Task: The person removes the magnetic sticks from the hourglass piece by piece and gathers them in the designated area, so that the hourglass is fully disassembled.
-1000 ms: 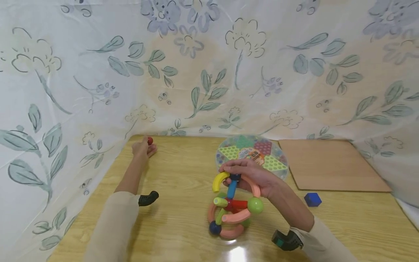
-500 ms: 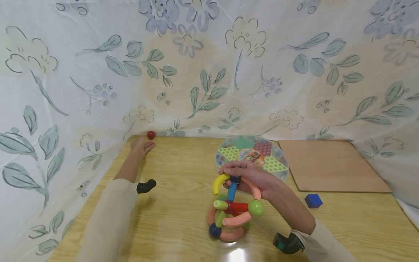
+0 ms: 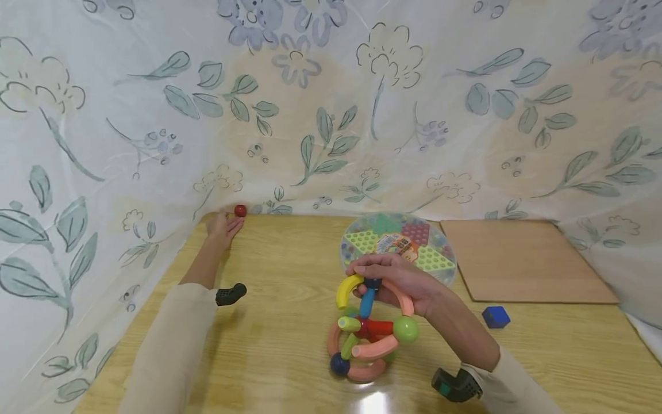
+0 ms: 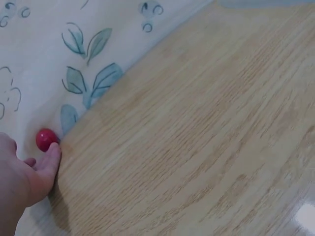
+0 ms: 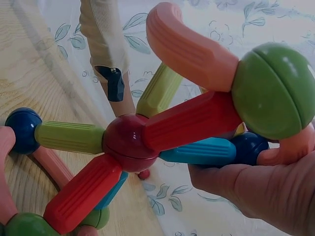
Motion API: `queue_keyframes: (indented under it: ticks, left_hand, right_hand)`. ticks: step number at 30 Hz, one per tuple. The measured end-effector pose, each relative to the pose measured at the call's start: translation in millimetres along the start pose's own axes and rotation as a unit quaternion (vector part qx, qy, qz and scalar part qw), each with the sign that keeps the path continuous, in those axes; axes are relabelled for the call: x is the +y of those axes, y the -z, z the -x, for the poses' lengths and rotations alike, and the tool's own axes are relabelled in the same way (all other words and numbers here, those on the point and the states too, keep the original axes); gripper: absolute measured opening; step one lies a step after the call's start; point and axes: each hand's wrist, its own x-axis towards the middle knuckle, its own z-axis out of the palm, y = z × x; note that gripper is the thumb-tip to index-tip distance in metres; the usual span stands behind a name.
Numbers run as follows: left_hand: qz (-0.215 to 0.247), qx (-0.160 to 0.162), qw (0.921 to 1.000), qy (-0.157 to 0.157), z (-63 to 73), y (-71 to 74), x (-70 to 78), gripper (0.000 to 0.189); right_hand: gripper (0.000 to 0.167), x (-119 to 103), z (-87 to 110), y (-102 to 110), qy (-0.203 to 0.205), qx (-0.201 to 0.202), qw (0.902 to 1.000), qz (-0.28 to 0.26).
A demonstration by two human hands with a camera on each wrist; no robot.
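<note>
1. Since one second ago, the red ball (image 3: 240, 210) has gone from the fingers of the left hand (image 3: 222, 227) to a spot just past its fingertips, at the far left edge of the tabletop (image 3: 284, 276); the right hand (image 3: 403, 282) has barely shifted.
2. Nearest is the stick-and-ball build (image 3: 380, 328), in the near middle of the tabletop. Ribbed straight rods in red, lime and blue meet at a dark red hub (image 5: 129, 142); salmon curved rods, one yellow curved rod (image 3: 345, 292), a glossy green ball (image 3: 405, 330) and a low navy ball (image 3: 339, 364) fill out the rest.
3. The right hand pinches the top of this build, about its upper navy ball.
4. Farther right sits a small blue block (image 3: 496, 317); beyond it a plain brown board (image 3: 527, 261) lies flat, next to a round game board (image 3: 395, 236) partly hidden by the right hand.
5. At the far left, the left hand has its fingers straight and holds nothing; whether they touch the red ball I cannot tell.
6. Pale wood grain covers the tabletop, with glare at the front; floral cloth (image 3: 331, 86) hangs behind and along the sides.
</note>
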Motion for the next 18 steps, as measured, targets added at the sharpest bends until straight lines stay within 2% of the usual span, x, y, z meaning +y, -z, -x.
queue_keyframes:
  ticks: [2, 9, 18]
  left_hand:
    - [0.003, -0.001, 1.0, -0.002, 1.1, -1.5, -0.4, 0.057]
    - [0.009, 0.028, 0.9996, -0.001, 8.3, 0.5, 1.4, 0.052]
    - [-0.003, 0.018, 0.9998, 0.012, 15.5, 5.2, -1.1, 0.051]
  right_hand:
    - [0.017, -1, 0.7, 1, 0.003, 0.001, 1.0, 0.003]
    - [0.018, 0, -0.2, -1, 0.01, -0.007, 0.9999, 0.003]
    - [0.018, -1, 1.1, 0, 0.002, 0.0, 1.0, 0.004]
